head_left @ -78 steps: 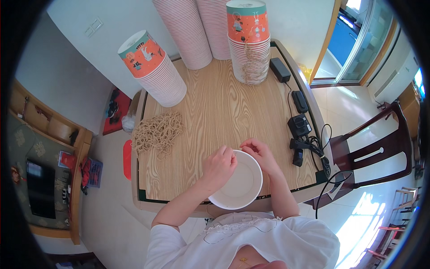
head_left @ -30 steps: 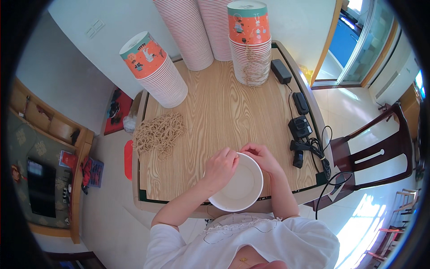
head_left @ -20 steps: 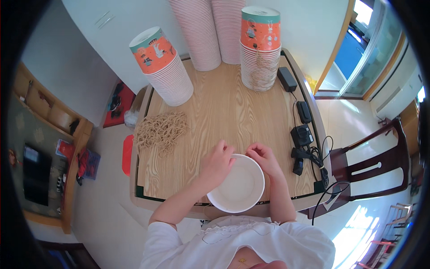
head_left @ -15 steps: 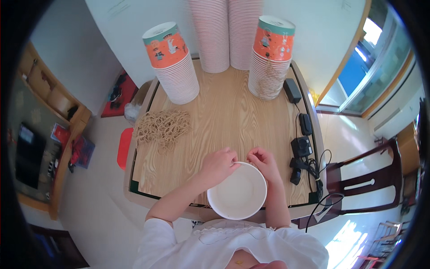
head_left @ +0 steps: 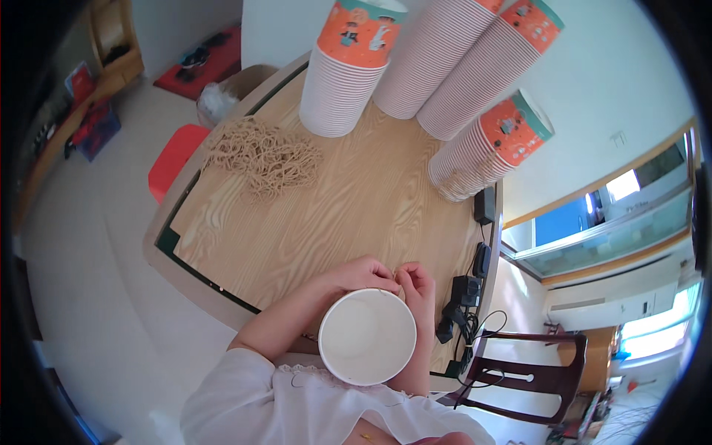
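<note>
A: In the head view, pointing which way?

B: Mouth up toward the camera, for the white paper bucket [head_left: 367,337]. Showing a nearly round rim and a pale inside; set with its long axis close to the line of sight, so seen almost end-on. Cannot tell the exact tilt.

A: Placed where?

B: At the near edge of the wood-grain table [head_left: 356,200], just in front of the white shirt [head_left: 256,397]. Cannot tell whether resting on that edge or held clear of it.

A: And with the left hand [head_left: 365,274]?

B: Laid along the far side of the rim, with fingers bent and close together. Cannot tell whether clamped on the rim.

A: With the right hand [head_left: 419,288]?

B: Raised at the rim's far right, with thumb and forefinger drawn nearly together, just beside the left fingertips. Between the hands, a thin tan bit [head_left: 397,275], too small to make out; cannot tell whether pinched.

A: Round about?

B: Toward the left, a tangle of tan twine [head_left: 263,157]. Farther back, upside-down bucket stacks [head_left: 345,70]. Toward the right, black adapters [head_left: 466,291] with cables, then a dark wooden chair [head_left: 530,374].
</note>
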### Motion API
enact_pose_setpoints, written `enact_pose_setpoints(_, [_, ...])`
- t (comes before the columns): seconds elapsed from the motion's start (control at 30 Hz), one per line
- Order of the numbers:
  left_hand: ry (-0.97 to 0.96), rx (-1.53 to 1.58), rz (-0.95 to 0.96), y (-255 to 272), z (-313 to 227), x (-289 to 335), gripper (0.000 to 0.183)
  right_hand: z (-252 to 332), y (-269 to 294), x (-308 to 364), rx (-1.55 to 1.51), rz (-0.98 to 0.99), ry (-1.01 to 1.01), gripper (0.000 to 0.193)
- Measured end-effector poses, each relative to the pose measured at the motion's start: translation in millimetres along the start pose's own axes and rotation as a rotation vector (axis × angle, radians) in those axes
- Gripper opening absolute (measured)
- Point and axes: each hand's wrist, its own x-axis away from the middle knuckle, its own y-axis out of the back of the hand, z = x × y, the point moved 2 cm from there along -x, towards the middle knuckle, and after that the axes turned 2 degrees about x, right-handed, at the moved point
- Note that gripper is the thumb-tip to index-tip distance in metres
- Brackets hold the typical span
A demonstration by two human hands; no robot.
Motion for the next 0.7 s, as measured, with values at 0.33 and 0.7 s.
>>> enact_pose_setpoints(0.33, [-0.124,-0.004,-0.031,1,5,8,0.023,10,-9,7,-0.020,0.057,-0.012,0.013])
enact_pose_setpoints(0.7, [-0.181,-0.057,-0.104,4,7,8,0.023,11,4,6,0.129,0.019,0.098,0.004])
